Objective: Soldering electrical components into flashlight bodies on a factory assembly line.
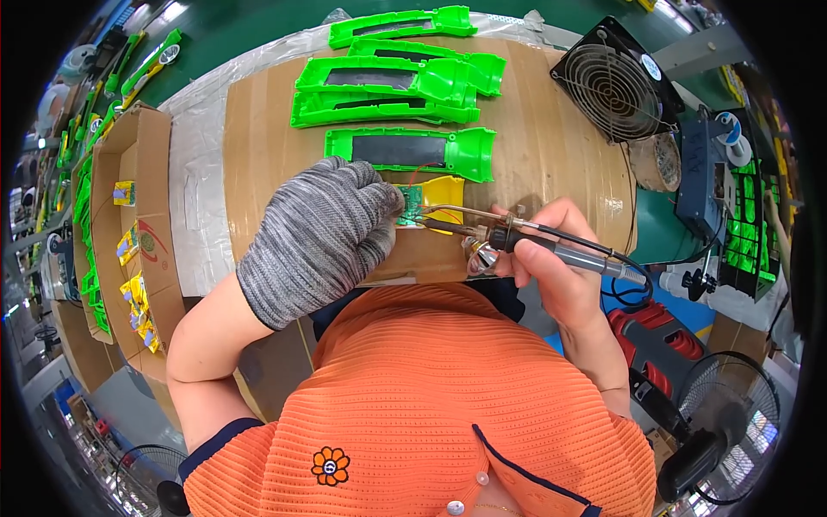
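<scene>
My left hand [319,237], in a grey knitted glove, is closed at the left edge of a small green circuit board [412,205]. Its fingertips are partly hidden. A yellow plastic piece [446,191] lies against the board. My bare right hand [564,267] grips a soldering iron [550,248] with a thin metal feed tube [465,211] along it. The iron's tip is at the board. Beneath the iron, near my right fingers, is a shiny silver cup-shaped part [479,257]. Just beyond, a green plastic shell half [469,155] with a dark strip lies, a red wire running toward the board.
Several more green shells [370,77] are piled at the far side of the cardboard-covered table [551,146]. A square fan [616,82] stands far right, beside a blue-grey box unit [702,177] with a solder spool [730,129]. At left, a cardboard box [155,207] holds yellow parts.
</scene>
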Available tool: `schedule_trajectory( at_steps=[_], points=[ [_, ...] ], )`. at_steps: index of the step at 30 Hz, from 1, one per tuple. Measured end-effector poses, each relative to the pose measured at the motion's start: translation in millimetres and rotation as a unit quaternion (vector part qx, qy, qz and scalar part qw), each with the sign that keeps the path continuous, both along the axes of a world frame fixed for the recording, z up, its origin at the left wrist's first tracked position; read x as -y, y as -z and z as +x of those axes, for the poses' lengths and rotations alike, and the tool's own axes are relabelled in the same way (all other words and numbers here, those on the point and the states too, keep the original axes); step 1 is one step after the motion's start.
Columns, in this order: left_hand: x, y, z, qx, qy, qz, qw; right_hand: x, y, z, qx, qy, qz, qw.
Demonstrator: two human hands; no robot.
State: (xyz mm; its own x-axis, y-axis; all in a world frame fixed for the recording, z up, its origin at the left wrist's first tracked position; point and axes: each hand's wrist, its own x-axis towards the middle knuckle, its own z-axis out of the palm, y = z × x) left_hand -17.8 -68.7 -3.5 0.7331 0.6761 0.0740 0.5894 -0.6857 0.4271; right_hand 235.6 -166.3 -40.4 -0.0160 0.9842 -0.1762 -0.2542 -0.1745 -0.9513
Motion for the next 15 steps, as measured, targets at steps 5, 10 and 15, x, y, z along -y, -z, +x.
schedule_trajectory(
  at_steps=[5,10,15],
  points=[
    [0.5,2.4,-0.4,0.002,-0.003,0.006,1.000,-0.4,3.4,0.5,0.008,-0.005,0.007,1.000],
    [0.1,2.3,0.1,0.012,0.000,0.002,1.000,0.5,6.3,2.6,0.007,-0.016,0.025,1.000],
    [0.0,2.5,-0.3,0.019,0.002,0.006,1.000,2.0,5.0,0.4,0.024,-0.014,0.027,0.999]
  ],
)
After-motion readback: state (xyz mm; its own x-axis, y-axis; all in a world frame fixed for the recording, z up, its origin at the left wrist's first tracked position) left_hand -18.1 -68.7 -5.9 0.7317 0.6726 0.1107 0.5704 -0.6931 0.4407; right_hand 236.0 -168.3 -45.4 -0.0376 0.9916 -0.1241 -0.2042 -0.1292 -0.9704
